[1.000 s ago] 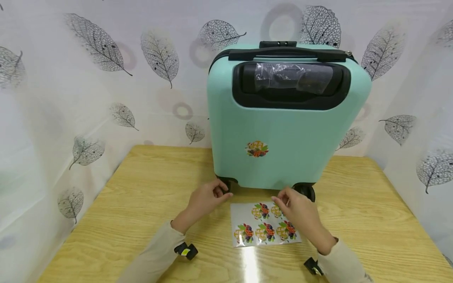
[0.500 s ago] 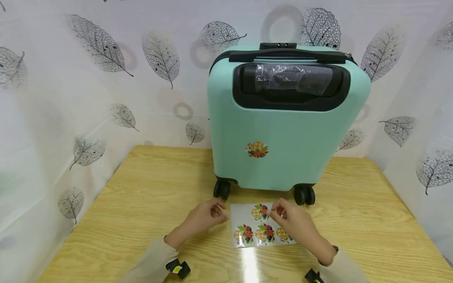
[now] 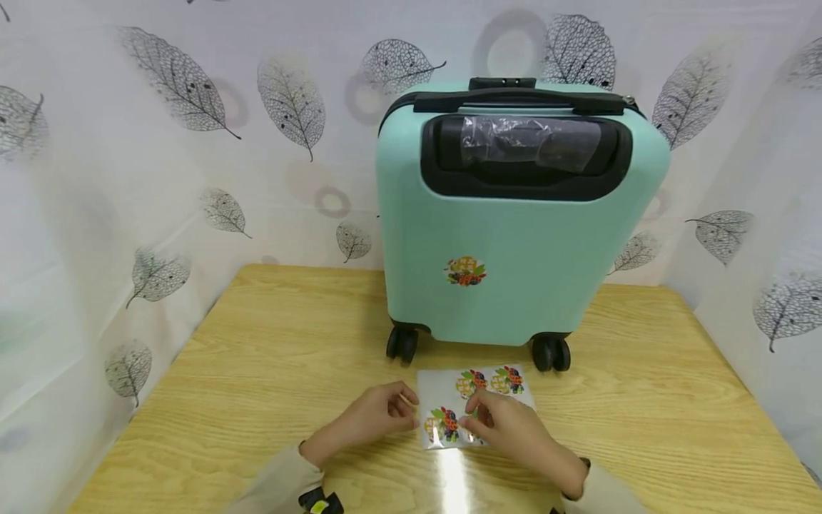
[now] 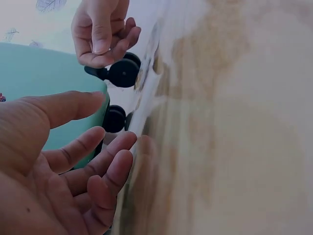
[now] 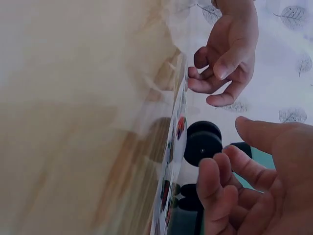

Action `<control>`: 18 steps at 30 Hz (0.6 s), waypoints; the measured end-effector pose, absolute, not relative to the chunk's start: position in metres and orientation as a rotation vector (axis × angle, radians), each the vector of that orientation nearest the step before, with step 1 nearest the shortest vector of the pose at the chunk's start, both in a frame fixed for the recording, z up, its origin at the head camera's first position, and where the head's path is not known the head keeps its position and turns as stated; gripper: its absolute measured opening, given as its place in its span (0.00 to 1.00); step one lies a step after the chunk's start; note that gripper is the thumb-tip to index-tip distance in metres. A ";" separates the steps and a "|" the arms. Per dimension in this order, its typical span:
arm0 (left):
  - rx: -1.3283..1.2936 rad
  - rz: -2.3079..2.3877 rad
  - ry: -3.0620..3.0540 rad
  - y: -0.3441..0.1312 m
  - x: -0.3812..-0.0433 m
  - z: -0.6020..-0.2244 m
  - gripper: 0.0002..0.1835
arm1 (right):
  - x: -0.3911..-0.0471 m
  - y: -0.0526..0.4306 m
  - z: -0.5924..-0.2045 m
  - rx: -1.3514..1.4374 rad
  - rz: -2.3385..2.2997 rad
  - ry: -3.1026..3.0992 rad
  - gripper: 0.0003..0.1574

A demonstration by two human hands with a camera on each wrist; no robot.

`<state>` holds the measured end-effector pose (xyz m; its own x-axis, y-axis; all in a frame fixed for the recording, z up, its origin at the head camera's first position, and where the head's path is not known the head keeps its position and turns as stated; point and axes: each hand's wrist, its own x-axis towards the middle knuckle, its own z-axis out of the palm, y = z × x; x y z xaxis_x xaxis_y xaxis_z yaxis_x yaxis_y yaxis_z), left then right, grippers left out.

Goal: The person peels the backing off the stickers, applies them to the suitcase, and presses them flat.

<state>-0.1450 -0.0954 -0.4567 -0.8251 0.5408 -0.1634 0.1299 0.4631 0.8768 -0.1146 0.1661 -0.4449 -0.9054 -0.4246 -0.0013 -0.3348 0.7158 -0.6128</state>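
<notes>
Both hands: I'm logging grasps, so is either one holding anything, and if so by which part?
Nothing is held: in the wrist views, the left hand and right hand each show an unfilled gap between thumb and fingers.

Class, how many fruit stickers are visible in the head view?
5: one sticker on the suitcase; two in the far row of the sheet; one at its near left; one beside that, partly covered by the right hand, which may hide more.
</notes>
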 end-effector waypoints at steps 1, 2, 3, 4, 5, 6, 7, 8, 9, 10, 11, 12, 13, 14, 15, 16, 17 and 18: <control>0.557 1.335 2.280 -0.095 -0.144 -0.458 0.13 | -0.114 0.165 -0.445 -0.636 -0.952 2.759 0.12; 0.554 1.347 2.270 -0.095 -0.144 -0.458 0.13 | -0.114 0.164 -0.446 -0.651 -0.956 2.740 0.12; 0.553 1.356 2.261 -0.095 -0.143 -0.459 0.13 | -0.113 0.163 -0.446 -0.664 -0.955 2.721 0.12; 0.551 1.361 2.257 -0.095 -0.143 -0.460 0.13 | -0.113 0.162 -0.446 -0.680 -0.950 2.706 0.12; 0.548 1.368 2.249 -0.094 -0.143 -0.460 0.13 | -0.113 0.162 -0.447 -0.687 -0.952 2.685 0.12; 0.543 1.375 2.240 -0.093 -0.142 -0.460 0.13 | -0.113 0.161 -0.447 -0.694 -0.950 2.668 0.12; 0.539 1.380 2.233 -0.093 -0.142 -0.461 0.13 | -0.113 0.160 -0.448 -0.701 -0.953 2.647 0.12; 0.535 1.386 2.225 -0.092 -0.142 -0.462 0.12 | -0.113 0.160 -0.448 -0.704 -0.953 2.630 0.12; 0.531 1.390 2.216 -0.091 -0.142 -0.462 0.12 | -0.113 0.159 -0.449 -0.707 -0.949 2.618 0.12; 0.526 1.394 2.206 -0.091 -0.142 -0.462 0.12 | -0.113 0.159 -0.450 -0.706 -0.947 2.608 0.11; 0.521 1.400 2.194 -0.090 -0.142 -0.461 0.12 | -0.113 0.159 -0.450 -0.702 -0.945 2.600 0.11; 0.516 1.406 2.182 -0.090 -0.141 -0.461 0.12 | -0.113 0.158 -0.450 -0.702 -0.938 2.598 0.11; 0.513 1.411 2.172 -0.089 -0.141 -0.461 0.13 | -0.113 0.158 -0.451 -0.702 -0.935 2.596 0.11; 0.508 1.416 2.162 -0.089 -0.141 -0.461 0.13 | -0.113 0.157 -0.451 -0.700 -0.926 2.599 0.11; 0.503 1.422 2.152 -0.088 -0.141 -0.460 0.13 | -0.113 0.157 -0.451 -0.699 -0.925 2.598 0.11; 0.498 1.427 2.144 -0.088 -0.141 -0.460 0.13 | -0.113 0.157 -0.451 -0.696 -0.924 2.597 0.11; 0.495 1.434 2.138 -0.088 -0.141 -0.461 0.13 | -0.113 0.156 -0.452 -0.697 -0.919 2.598 0.11; 0.494 1.439 2.133 -0.087 -0.141 -0.461 0.13 | -0.113 0.156 -0.452 -0.697 -0.916 2.597 0.11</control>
<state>-0.1411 -0.0872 -0.4608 -0.8004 0.5605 -0.2126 0.0129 0.3706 0.9287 -0.1134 0.1558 -0.4517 -0.8374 -0.5340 -0.1164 -0.3428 0.6791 -0.6491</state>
